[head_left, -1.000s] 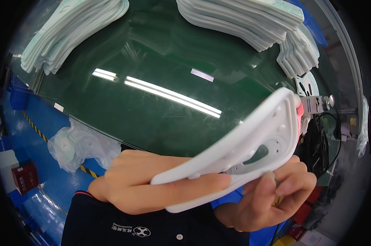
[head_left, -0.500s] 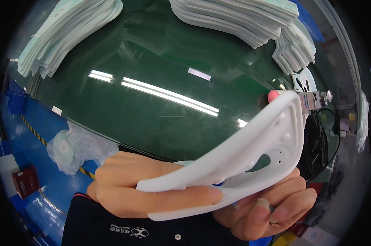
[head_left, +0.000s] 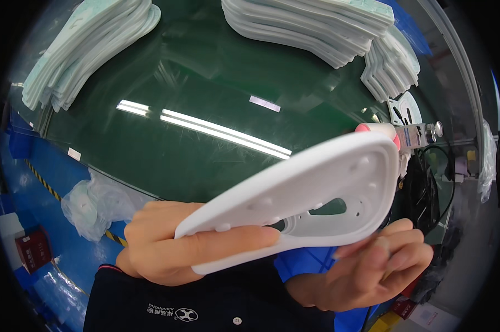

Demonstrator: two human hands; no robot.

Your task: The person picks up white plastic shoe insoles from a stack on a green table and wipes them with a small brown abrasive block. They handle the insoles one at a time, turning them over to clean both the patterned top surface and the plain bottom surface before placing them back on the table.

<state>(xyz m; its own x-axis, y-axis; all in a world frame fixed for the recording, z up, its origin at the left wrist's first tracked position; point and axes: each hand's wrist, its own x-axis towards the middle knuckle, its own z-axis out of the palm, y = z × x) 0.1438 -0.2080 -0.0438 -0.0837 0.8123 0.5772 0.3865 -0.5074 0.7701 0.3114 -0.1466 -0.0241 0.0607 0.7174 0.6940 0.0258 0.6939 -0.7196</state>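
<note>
Across the middle, one dark green table (head_left: 178,177), glossy, reflecting strip lights. Stacked white pieces (head_left: 311,30), several piles, toward the table's far side. One white moulded shell (head_left: 294,196), raised over the near edge, tilted, hollow side showing. Left hand (head_left: 164,243): grip clamped on the shell's left end, one digit inside. Right hand (head_left: 380,271): fingers curled, beside the shell's lower right edge; contact cannot be told. Clear bottle (head_left: 412,136), metal-topped, beyond the shell, right.

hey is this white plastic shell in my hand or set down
In hand: your left hand grips the white plastic shell at its left end, one digit inside.
</note>
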